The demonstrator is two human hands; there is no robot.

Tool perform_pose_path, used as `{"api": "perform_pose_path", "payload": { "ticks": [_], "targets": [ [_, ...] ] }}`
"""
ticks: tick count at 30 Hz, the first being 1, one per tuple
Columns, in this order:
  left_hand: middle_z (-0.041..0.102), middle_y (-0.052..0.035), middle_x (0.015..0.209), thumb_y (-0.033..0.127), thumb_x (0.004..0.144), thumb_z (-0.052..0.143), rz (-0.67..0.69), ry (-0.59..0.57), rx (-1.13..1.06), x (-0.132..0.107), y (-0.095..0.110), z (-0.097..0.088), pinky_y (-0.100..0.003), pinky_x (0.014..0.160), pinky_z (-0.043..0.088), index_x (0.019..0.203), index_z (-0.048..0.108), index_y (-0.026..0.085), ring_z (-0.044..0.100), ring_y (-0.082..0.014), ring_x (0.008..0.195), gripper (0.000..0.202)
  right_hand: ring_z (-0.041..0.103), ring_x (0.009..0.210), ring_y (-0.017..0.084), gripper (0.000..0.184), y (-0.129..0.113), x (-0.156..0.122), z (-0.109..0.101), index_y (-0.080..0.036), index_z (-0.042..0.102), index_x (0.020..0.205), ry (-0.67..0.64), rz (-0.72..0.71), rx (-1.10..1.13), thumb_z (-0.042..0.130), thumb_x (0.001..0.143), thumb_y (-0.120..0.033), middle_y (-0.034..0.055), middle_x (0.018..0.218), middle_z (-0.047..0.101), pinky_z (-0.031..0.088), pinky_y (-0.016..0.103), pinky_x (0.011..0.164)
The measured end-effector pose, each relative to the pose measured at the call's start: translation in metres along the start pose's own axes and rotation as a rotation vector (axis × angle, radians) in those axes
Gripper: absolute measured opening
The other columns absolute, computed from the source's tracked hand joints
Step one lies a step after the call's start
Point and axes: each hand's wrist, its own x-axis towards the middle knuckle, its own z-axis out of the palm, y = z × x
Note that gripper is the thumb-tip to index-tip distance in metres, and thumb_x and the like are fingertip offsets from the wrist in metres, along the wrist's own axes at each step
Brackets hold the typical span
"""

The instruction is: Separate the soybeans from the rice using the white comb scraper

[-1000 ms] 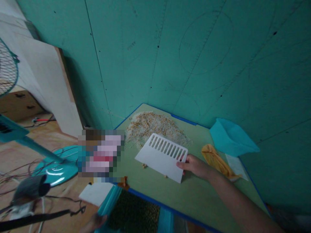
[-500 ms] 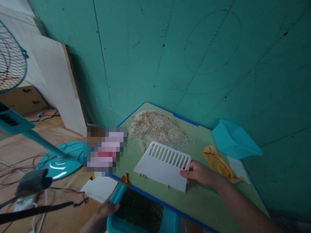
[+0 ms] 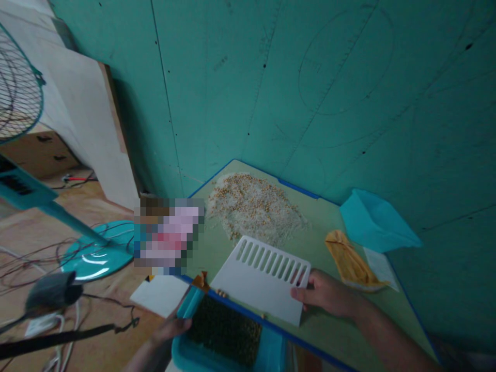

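Observation:
My right hand (image 3: 327, 295) grips the right end of a white slotted plastic scraper (image 3: 263, 279), whose lower edge rests at the near blue edge of the green table (image 3: 310, 315). A couple of tan beans lie by that edge. My left hand (image 3: 170, 328) holds the left rim of a teal tray (image 3: 189, 356) filled with dark green beans, held just below the table edge. A pile of tan beans mixed with white grains (image 3: 251, 206) lies at the table's far corner.
A teal bag (image 3: 372, 222), a yellow cloth (image 3: 349, 263) and a white paper (image 3: 382, 268) lie at the table's right by the teal wall. A teal standing fan (image 3: 93, 253), cables and a white sheet (image 3: 158, 294) are on the wooden floor to the left.
The scraper has slid toward me, from beside the pile to the near table edge, pushing a few beans. The teal tray rose into view under that edge, with my left hand on its rim.

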Motion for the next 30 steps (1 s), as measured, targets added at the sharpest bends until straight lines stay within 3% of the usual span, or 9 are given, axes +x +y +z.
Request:
{"api": "perform_pose_path", "payload": {
  "ticks": [3,7,11,16,21,26,30],
  "targets": [
    [0.070,-0.0015,0.098,0.033,0.063,0.063,-0.003,-0.014,0.002,-0.006,0.002,0.012,-0.042,0.100,0.025,0.119,0.052,0.021,0.040,-0.0305,0.117,0.058,0.049,0.057,0.009,0.034,0.001,-0.006,0.007,-0.012,0.061,0.082,0.029,0.021,0.019,0.056,0.073,-0.045,0.0020,0.070,0.059,0.040,0.022,0.054],
    [0.065,0.0034,0.110,0.027,0.067,0.058,0.012,-0.056,-0.007,-0.004,0.005,0.024,-0.037,0.096,0.034,0.118,0.053,0.025,0.040,-0.0279,0.118,0.051,0.047,0.051,0.008,0.035,0.005,-0.008,0.013,-0.013,0.058,0.074,0.073,0.051,0.060,0.054,0.073,-0.047,0.0010,0.063,0.056,0.038,0.021,0.050],
    [0.067,0.0055,0.107,0.024,0.064,0.061,0.024,-0.013,-0.025,-0.003,0.005,0.027,-0.034,0.095,0.034,0.113,0.057,0.029,0.038,-0.0273,0.120,0.050,0.047,0.048,0.008,0.036,0.008,-0.006,0.016,-0.013,0.056,0.074,0.097,0.077,0.105,0.056,0.070,-0.049,0.0006,0.062,0.056,0.037,0.020,0.046],
    [0.068,0.0037,0.105,0.025,0.063,0.063,0.017,0.006,-0.031,-0.004,0.006,0.025,-0.036,0.094,0.036,0.109,0.061,0.027,0.038,-0.0286,0.120,0.046,0.048,0.048,0.008,0.034,0.009,-0.007,0.019,-0.013,0.056,0.076,0.113,0.078,0.091,0.054,0.072,-0.047,0.0011,0.062,0.056,0.038,0.020,0.047],
    [0.068,0.0040,0.105,0.024,0.064,0.063,0.026,0.066,-0.020,-0.005,0.014,0.016,-0.035,0.091,0.039,0.116,0.055,0.027,0.040,-0.0274,0.118,0.053,0.049,0.052,0.009,0.034,0.007,-0.013,0.024,-0.013,0.059,0.075,0.063,0.095,0.037,0.052,0.075,-0.046,0.0021,0.064,0.059,0.037,0.021,0.049],
    [0.070,0.0030,0.100,0.029,0.066,0.061,0.019,0.117,0.081,-0.008,0.021,0.006,-0.033,0.079,0.049,0.109,0.061,0.025,0.042,-0.0280,0.117,0.043,0.053,0.061,0.013,0.033,0.008,-0.019,0.026,-0.015,0.062,0.078,0.030,0.104,-0.004,0.052,0.076,-0.046,0.0027,0.071,0.062,0.038,0.022,0.055],
    [0.069,0.0022,0.102,0.028,0.067,0.060,0.028,0.047,0.015,-0.007,0.017,0.005,-0.036,0.090,0.041,0.118,0.053,0.026,0.041,-0.0285,0.117,0.051,0.050,0.056,0.012,0.038,0.010,-0.016,0.016,-0.015,0.060,0.070,0.154,0.070,0.097,0.058,0.067,-0.052,0.0018,0.064,0.059,0.039,0.023,0.052]
  ]
}}
